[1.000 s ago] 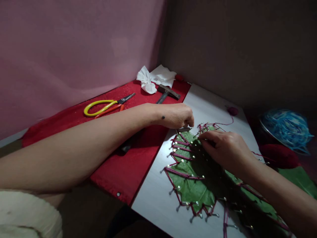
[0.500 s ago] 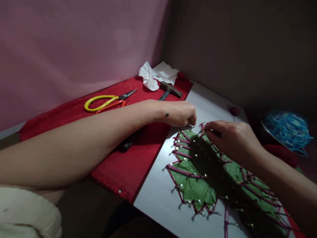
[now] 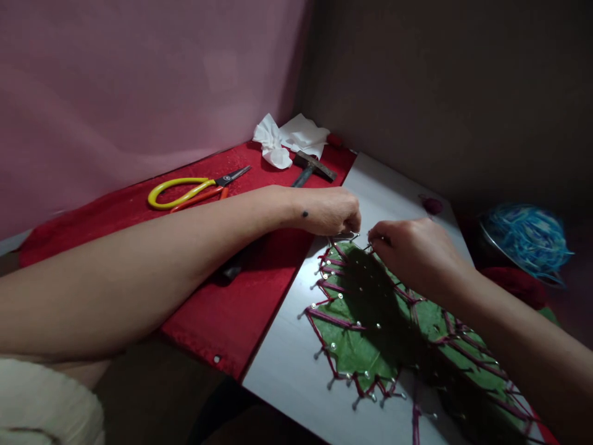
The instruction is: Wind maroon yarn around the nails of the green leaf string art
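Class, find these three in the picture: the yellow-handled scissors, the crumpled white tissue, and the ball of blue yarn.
yellow-handled scissors (image 3: 185, 191), head view, on the yellow handle loop.
crumpled white tissue (image 3: 290, 139), head view, on its middle folds.
ball of blue yarn (image 3: 525, 238), head view, on the ball's centre.

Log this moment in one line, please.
left hand: pinched at leaf tip | right hand: pinching yarn by nails | scissors, hammer aside

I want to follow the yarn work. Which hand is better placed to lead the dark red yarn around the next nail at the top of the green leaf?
Probably the right hand: its fingertips pinch at the yarn by the top nails of the leaf. The left hand rests closed at the board edge.
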A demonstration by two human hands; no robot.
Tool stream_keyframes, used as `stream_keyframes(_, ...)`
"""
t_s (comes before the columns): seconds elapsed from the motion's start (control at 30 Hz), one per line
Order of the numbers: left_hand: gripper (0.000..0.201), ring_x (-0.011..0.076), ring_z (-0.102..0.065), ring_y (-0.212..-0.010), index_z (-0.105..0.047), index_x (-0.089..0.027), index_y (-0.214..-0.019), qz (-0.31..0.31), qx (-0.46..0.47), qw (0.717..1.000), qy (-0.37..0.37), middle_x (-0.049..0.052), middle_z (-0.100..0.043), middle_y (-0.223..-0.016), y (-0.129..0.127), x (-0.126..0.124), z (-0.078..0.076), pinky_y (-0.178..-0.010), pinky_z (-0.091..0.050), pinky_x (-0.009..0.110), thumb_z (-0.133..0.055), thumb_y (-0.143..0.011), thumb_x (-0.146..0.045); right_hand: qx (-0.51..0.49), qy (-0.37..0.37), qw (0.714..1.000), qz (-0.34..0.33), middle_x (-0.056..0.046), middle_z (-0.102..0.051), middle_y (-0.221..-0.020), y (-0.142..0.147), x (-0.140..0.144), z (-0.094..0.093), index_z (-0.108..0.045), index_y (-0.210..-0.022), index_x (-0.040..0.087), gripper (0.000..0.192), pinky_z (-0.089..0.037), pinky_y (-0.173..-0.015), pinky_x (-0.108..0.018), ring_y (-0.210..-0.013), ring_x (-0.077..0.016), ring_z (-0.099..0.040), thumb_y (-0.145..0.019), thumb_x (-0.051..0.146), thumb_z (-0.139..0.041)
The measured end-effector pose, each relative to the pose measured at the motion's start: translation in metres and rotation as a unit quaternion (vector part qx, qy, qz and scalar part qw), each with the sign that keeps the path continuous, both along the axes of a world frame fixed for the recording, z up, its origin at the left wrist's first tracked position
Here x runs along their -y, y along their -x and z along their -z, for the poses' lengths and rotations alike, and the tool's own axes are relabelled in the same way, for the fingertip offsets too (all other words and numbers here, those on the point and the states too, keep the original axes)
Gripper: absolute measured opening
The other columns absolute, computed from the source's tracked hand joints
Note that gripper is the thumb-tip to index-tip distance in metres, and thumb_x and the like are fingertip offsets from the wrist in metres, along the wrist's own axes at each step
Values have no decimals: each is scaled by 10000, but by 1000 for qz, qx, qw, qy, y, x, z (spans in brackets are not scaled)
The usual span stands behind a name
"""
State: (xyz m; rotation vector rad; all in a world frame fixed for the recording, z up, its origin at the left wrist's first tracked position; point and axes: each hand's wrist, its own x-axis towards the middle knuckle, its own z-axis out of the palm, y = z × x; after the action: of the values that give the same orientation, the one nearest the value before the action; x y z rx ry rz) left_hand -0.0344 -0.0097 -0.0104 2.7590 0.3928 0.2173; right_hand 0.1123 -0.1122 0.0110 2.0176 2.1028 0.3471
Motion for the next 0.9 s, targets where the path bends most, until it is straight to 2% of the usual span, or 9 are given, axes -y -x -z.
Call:
stream_keyframes(0.2,323,109,-564,-735,-730,-186,-982,-1,-10,1000,-3,42,-682,-883,-1,-1,1,-638,-374,222,-487,-796,-82,16,-26,999,-35,-77,-721,-791,-3,5,6,-706,-823,187,247,-276,-542,-293,-669,-197,-609,-812,228,-462)
stream_keyframes(0.33,322,112,-565,-748,-726,-184,-991,-4,-2,1000,-15,42,-680,-887,-2,0,1,-655,-378,225,-488,-799,-83,39,3,998,-47,-94,-709,-735,-1,-2,1,-707,-804,191,254,-238,-505,-301,-609,-197,-588,-795,199,-454)
stream_keyframes(0.53,272,109,-558,-726,-730,-148,-889,-7,-19,999,-37,55,-664,-846,-3,5,-3,-652,-374,217,-494,-795,-51,118,44,987,-104,-106,-693,-686,9,2,-7,-665,-704,169,208,-195,-455,-308,-500,-171,-555,-733,77,-480)
stream_keyframes(0.7,292,114,-554,-730,-734,-166,-930,-19,-23,998,-61,56,-658,-864,-4,6,-3,-661,-376,218,-481,-819,-75,142,66,972,-174,-112,-694,-720,9,4,-1,-655,-810,156,227,-200,-460,-305,-582,-212,-611,-778,62,-451)
stream_keyframes(0.8,289,115,-563,-745,-735,-165,-949,-18,-25,998,-59,60,-667,-887,-4,6,-2,-674,-379,215,-488,-823,-82,137,74,966,-207,-108,-693,-736,2,5,3,-654,-787,149,215,-245,-491,-303,-638,-214,-619,-798,71,-454)
stream_keyframes(0.9,298,114,-569,-764,-728,-180,-978,-16,-20,998,-52,57,-679,-920,-3,5,-1,-684,-380,212,-484,-833,-91,90,56,965,-239,-71,-687,-742,-15,11,8,-663,-764,162,209,-291,-535,-286,-678,-184,-610,-823,104,-471)
